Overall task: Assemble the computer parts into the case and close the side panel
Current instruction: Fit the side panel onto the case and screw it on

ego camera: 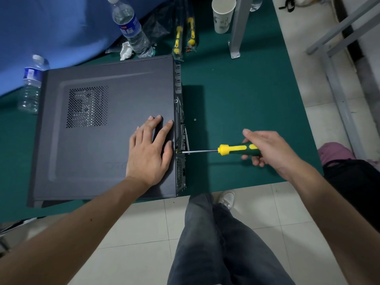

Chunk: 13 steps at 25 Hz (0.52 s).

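One green table (pixel 246 99). One computer case (pixel 102 130) lying on it, side panel (pixel 123 83) on top. Left hand (pixel 150 153) flat on panel, fingers spread. Right hand (pixel 267 149) wrapped round one screwdriver (pixel 232 150), tip at case's rear edge. Two water bottles (pixel 131 27). One paper cup (pixel 223 14).

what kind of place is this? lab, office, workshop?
Probably a makeshift workshop or assembly bench, not an office: a green-covered table on a tiled floor, a computer case lying on its side, spare packaged screwdrivers, and water bottles as clutter.
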Tool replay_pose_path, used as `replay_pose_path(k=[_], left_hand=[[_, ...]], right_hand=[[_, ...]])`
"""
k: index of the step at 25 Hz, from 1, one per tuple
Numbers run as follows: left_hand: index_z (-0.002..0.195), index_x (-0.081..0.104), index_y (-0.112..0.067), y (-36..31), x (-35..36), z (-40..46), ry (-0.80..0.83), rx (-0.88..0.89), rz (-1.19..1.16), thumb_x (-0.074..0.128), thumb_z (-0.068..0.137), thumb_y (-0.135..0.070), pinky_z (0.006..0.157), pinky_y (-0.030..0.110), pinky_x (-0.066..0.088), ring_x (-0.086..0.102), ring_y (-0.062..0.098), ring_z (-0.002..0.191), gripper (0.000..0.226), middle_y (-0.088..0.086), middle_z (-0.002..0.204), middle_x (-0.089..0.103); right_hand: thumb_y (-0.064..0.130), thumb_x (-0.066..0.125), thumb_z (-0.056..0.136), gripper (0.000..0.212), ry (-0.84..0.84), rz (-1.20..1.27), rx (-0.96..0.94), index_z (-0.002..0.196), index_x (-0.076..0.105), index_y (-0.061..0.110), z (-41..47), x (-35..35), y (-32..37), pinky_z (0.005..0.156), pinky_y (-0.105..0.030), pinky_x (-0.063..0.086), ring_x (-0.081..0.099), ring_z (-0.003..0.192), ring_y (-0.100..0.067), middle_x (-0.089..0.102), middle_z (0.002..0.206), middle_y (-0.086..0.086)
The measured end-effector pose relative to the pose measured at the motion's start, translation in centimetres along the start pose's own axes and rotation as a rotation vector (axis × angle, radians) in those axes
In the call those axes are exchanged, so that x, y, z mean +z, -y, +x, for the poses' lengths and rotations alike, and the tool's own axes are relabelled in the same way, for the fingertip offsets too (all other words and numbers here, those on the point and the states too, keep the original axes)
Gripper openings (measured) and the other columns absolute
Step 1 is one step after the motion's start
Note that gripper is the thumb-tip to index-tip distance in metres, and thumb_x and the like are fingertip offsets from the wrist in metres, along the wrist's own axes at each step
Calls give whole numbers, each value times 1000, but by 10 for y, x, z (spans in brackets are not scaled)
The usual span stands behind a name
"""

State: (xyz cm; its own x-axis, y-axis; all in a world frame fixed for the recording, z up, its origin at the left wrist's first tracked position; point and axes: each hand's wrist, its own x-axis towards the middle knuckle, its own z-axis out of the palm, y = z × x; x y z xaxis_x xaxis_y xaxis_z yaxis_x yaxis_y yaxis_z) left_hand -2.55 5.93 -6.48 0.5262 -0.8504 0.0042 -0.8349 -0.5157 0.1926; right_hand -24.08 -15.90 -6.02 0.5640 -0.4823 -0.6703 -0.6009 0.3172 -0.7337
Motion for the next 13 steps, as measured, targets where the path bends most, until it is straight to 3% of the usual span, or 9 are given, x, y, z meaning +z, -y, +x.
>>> replay_pose_path(k=[4,8,11,13], left_hand=[[148,42,-21,-1,-1,0,9,-6,0,34,99,-34,116,49,24,28,29,144,51,11,151,37],[147,42,-20,-1,-1,0,10,-8,9,35,99,-34,115,49,25,28,29,144,51,11,151,37],[148,42,-21,-1,0,0,8,-7,12,34,99,-34,116,48,24,27,29,144,50,11,151,36],[148,41,-21,-1,0,-1,5,-8,16,34,99,-34,116,48,23,27,29,144,50,11,151,36]], right_hand=[[13,61,94,8,113,288,-29,88,65,17,-4,-10,-1,46,-25,42,51,53,-15,59,82,1],[41,53,98,33,8,-50,-23,82,64,14,-4,1,-4,39,-23,36,46,45,-14,66,66,-8],[16,60,95,8,106,190,-26,89,64,18,-5,-5,-8,48,-25,39,46,55,-14,59,82,-4],[11,66,91,8,74,230,-75,86,65,18,-8,-6,-7,46,-25,40,47,52,-14,61,84,0]])
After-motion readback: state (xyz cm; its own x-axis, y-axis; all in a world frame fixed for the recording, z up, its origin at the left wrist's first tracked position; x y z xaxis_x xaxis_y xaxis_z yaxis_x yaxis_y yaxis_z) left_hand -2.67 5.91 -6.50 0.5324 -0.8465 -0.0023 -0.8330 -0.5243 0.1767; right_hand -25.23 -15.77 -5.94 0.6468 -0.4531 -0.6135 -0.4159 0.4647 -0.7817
